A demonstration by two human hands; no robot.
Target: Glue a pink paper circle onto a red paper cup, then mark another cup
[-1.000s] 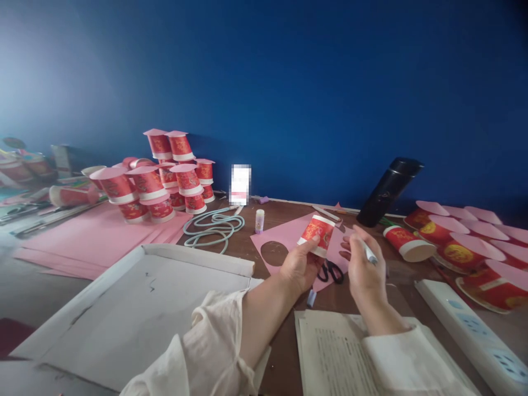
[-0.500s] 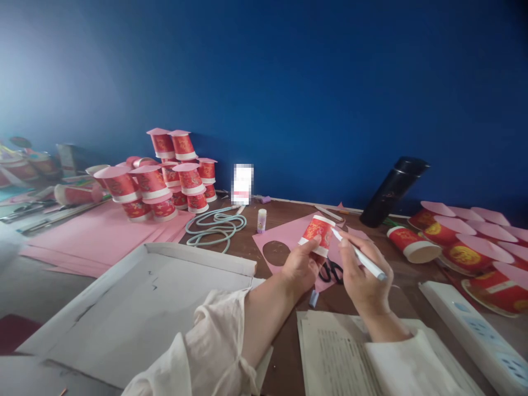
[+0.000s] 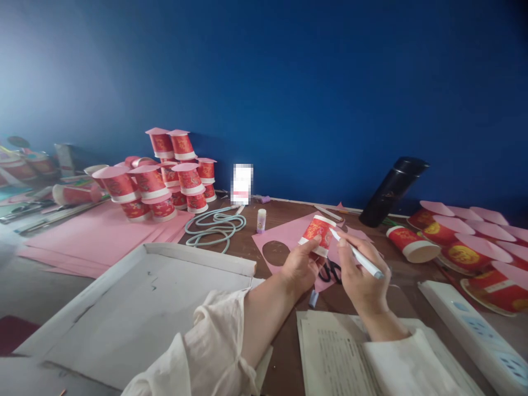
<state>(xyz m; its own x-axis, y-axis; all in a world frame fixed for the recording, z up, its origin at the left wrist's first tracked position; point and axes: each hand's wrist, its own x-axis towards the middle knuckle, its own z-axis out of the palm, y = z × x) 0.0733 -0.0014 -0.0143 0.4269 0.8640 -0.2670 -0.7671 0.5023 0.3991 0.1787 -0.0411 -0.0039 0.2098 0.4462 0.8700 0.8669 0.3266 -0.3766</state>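
Note:
My left hand (image 3: pixel 303 265) is closed round a red patterned paper cup (image 3: pixel 319 231) with white edges, held tilted over the table. In my right hand (image 3: pixel 365 275) is a white marker (image 3: pixel 363 260), its tip at the right side of the cup. Beneath both hands lies a pink sheet (image 3: pixel 284 231) with a round hole cut in it. Black-handled scissors (image 3: pixel 325 272) rest on that sheet, their blades hidden. A small pale blue cap (image 3: pixel 314 298) is on the table just below my left hand.
Red cups with pink paper tops stand stacked (image 3: pixel 190 179) at left on pink sheets (image 3: pixel 94 239). A coiled cable (image 3: pixel 223 228), glue stick (image 3: pixel 261 221), black bottle (image 3: pixel 390 192), more cups (image 3: pixel 462 250), a power strip (image 3: pixel 474 330), papers (image 3: pixel 330 352) and a white box lid (image 3: pixel 132 308) lie around.
The marker and my right hand have shifted very slightly to the left against the cup. My left hand and the cup stay almost in place.

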